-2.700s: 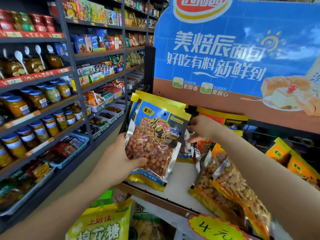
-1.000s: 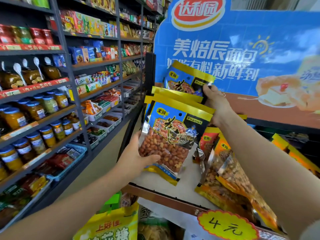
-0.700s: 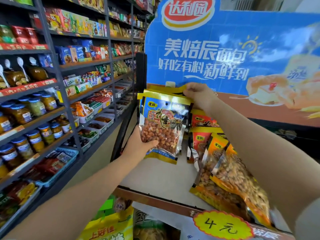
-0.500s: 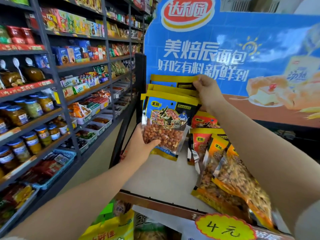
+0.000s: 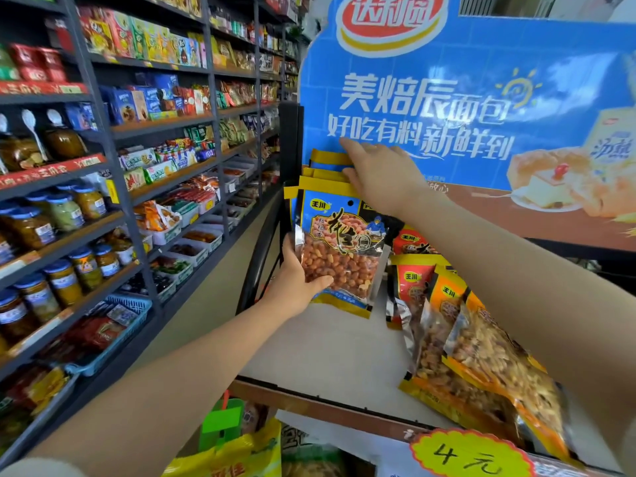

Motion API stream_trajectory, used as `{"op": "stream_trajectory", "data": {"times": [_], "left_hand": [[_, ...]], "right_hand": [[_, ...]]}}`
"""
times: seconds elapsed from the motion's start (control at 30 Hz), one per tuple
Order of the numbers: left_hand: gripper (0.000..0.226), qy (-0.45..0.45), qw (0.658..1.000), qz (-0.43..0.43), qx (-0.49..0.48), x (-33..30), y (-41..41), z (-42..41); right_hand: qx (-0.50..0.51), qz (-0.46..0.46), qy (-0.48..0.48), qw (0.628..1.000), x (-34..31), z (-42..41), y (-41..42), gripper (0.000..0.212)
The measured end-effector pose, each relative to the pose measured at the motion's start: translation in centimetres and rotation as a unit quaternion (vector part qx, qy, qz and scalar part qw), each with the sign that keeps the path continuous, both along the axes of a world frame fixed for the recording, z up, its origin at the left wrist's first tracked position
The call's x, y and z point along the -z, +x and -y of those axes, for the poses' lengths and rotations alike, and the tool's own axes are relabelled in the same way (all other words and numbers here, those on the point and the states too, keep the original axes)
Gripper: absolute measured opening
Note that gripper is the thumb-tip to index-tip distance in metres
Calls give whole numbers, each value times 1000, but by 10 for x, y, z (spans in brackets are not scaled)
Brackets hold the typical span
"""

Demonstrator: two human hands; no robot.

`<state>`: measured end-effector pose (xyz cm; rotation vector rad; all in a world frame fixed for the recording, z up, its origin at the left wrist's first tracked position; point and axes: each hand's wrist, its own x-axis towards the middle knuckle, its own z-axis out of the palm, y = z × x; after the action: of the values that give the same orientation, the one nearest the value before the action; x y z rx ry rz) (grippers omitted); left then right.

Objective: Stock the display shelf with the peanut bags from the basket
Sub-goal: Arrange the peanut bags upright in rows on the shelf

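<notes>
Several blue-and-yellow peanut bags stand in a row at the left end of the white display shelf (image 5: 330, 346). My left hand (image 5: 296, 280) grips the lower left side of the front peanut bag (image 5: 344, 242), whose clear window shows red-brown peanuts. My right hand (image 5: 382, 177) lies over the yellow top edges of the rear peanut bags (image 5: 327, 160), fingers spread, with nothing closed in it. The basket is not clearly in view.
Orange bags of nuts (image 5: 481, 356) lean in a row on the shelf's right half. A blue bread poster (image 5: 447, 98) backs the shelf. A yellow price tag (image 5: 471, 456) hangs on the front edge. Aisle racks of jars (image 5: 62, 215) run along the left.
My right hand carried a peanut bag up and behind the row, lowered it in at the back, then loosened its grip and spread its fingers over the tops. My left hand kept hold of the front bag.
</notes>
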<state>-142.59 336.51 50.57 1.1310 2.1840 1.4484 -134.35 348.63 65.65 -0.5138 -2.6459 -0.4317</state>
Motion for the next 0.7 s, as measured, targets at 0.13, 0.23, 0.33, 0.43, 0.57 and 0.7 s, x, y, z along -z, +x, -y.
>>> {"op": "stream_trajectory", "data": {"times": [0.13, 0.23, 0.33, 0.43, 0.57, 0.7], "left_hand": [[125, 22, 995, -99, -11, -5, 6, 3], [117, 72, 985, -153, -34, -12, 10, 3], [90, 148, 981, -117, -42, -23, 5, 1], [76, 155, 984, -76, -33, -31, 1, -5], [71, 94, 995, -39, -12, -38, -1, -7], [85, 65, 996, -53, -12, -33, -1, -3]], "right_hand": [[-17, -4, -33, 999, 11, -15, 5, 66], [-13, 6, -35, 999, 13, -25, 17, 88], [21, 24, 42, 999, 17, -19, 21, 84], [-35, -20, 83, 996, 22, -8, 19, 58], [-61, -55, 65, 994, 22, -4, 14, 35], [-39, -22, 37, 998, 22, 1, 6, 26]]}}
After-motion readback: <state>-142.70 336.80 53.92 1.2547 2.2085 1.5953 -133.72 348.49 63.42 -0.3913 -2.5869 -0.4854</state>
